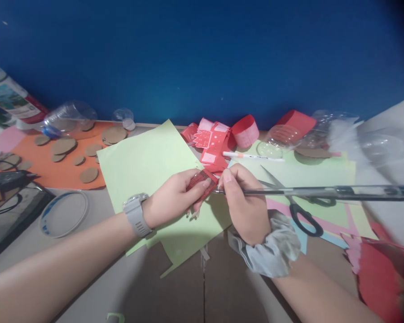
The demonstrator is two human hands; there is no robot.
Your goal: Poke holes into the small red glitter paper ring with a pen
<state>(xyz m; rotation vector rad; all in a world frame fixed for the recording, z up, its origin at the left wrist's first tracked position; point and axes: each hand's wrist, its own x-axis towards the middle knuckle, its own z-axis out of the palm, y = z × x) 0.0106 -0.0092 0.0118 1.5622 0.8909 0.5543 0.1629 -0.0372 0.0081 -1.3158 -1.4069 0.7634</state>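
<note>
My left hand (178,195), with a grey watch on the wrist, is closed around a small dark red patterned piece (202,179). Close beside it, my right hand (244,197) is pinched at the right edge of that piece; what its fingertips hold is too small to make out. A light green sheet (148,157) lies beneath my left hand. Just beyond the hands stand red and pink paper pieces (215,141). A white marker (252,156) lies behind my right hand, and black-handled scissors (305,220) rest to its right.
A dark rod (323,192) extends from the right edge toward my right hand. Cardboard discs (63,146) lie on orange paper (54,171) at left, near a tape ring (64,214). Clear plastic bottles (70,117) and a blue wall (188,58) are behind.
</note>
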